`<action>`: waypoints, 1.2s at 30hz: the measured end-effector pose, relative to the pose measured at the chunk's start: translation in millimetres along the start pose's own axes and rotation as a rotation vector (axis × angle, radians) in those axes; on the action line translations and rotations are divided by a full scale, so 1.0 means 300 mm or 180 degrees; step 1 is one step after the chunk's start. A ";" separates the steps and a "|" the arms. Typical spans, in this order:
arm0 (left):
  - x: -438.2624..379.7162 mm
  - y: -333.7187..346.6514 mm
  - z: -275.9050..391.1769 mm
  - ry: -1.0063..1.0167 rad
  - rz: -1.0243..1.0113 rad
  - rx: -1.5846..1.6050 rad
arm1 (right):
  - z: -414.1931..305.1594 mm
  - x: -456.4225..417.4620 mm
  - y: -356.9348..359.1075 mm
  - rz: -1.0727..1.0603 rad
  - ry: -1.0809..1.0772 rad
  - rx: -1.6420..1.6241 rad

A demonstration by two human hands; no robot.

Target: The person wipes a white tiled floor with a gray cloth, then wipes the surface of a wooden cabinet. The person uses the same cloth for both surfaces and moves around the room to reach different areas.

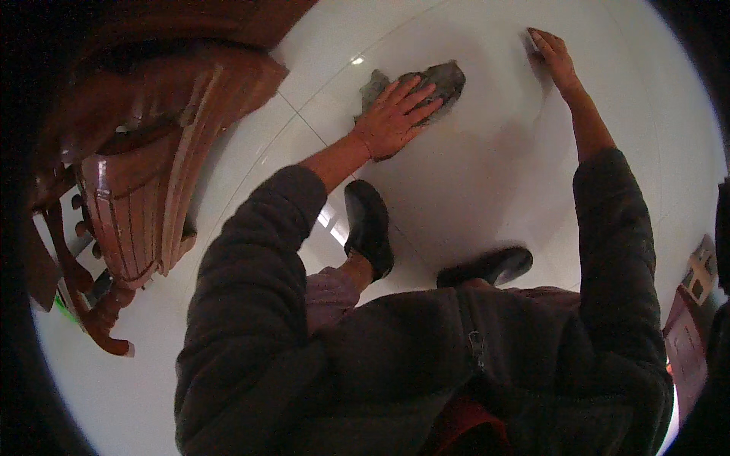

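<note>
My left hand [393, 117] lies flat with spread fingers on a crumpled dark grey-green cloth [447, 77], pressing it against the glossy pale tiled floor [485, 171]. The cloth sticks out beyond the fingers and to the left of the hand; its middle is covered. Farther out to the right, my right hand [556, 60] is at the floor with its fingers curled in. No held thing shows there, though its underside is hidden.
Carved, varnished wooden furniture [137, 194] stands along the left. Below my arms are my dark left shoe [368, 222] and dark right shoe [485, 267]. A pinkish object [684, 342] and a tan piece [700, 276] lie at the right rim.
</note>
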State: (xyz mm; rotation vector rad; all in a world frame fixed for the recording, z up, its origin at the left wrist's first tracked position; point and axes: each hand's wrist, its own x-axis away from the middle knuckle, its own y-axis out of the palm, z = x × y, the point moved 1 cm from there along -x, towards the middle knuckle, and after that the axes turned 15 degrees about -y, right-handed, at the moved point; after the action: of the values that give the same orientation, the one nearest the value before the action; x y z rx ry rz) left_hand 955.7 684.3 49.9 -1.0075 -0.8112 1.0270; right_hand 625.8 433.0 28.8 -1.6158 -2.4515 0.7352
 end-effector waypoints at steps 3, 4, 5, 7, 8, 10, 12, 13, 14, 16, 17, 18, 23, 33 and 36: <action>-0.064 0.079 0.140 0.1163 -0.0492 -0.0425 | 0.057 0.031 -0.078 -0.0470 -0.1545 0.1836; -0.045 0.151 0.241 0.1585 -0.0759 -0.0508 | 0.095 0.046 -0.096 -0.0654 -0.2220 0.2122; 0.005 0.250 0.346 0.2101 -0.0554 0.0172 | 0.129 0.064 -0.116 -0.0773 -0.2916 0.2407; 0.170 0.305 0.489 0.2581 -0.0923 0.1151 | -0.006 0.079 0.027 -0.0218 -0.0030 0.0729; 0.191 0.304 0.510 0.2655 -0.1148 0.1359 | -0.070 0.080 0.017 -0.0507 -0.0008 0.0506; 0.191 0.303 0.495 0.2898 -0.1297 0.1659 | -0.108 0.135 -0.008 -0.0869 0.0046 0.0478; 0.100 0.269 0.381 0.2813 -0.0980 0.1549 | -0.106 0.213 -0.030 -0.0811 -0.0028 0.0557; -0.025 0.212 0.298 0.2627 -0.0743 0.1346 | -0.089 0.258 -0.060 -0.0667 0.0054 0.0504; -0.136 0.135 0.221 0.2147 -0.0408 0.0856 | -0.084 0.278 -0.093 -0.0514 0.0107 0.0449; -0.281 0.044 0.058 0.0750 0.0059 0.0702 | -0.147 0.282 -0.109 -0.0110 0.1171 -0.0753; -0.331 0.024 -0.005 -0.0119 0.0209 0.1043 | -0.181 0.276 -0.112 0.0073 0.1667 -0.1382; -0.397 -0.019 -0.004 -0.1019 0.0064 0.2552 | -0.189 0.280 -0.123 0.0198 0.1712 -0.1658; -0.570 -0.170 0.165 -0.2093 -0.0757 0.7067 | -0.306 0.258 -0.146 0.0489 0.1564 -0.2848; -0.653 -0.333 0.243 -0.0850 -0.0687 0.7469 | -0.610 0.223 -0.058 0.1293 0.0468 -0.1605; -0.623 -0.388 0.213 -0.0325 -0.1218 0.7583 | -0.656 0.187 0.009 0.1210 0.0958 -0.1868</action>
State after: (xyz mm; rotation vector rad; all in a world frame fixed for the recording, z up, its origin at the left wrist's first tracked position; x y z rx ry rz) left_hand 872.5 504.7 165.8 1.1934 0.4440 0.9164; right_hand 673.2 548.9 190.5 -2.2256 -2.2770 -0.2365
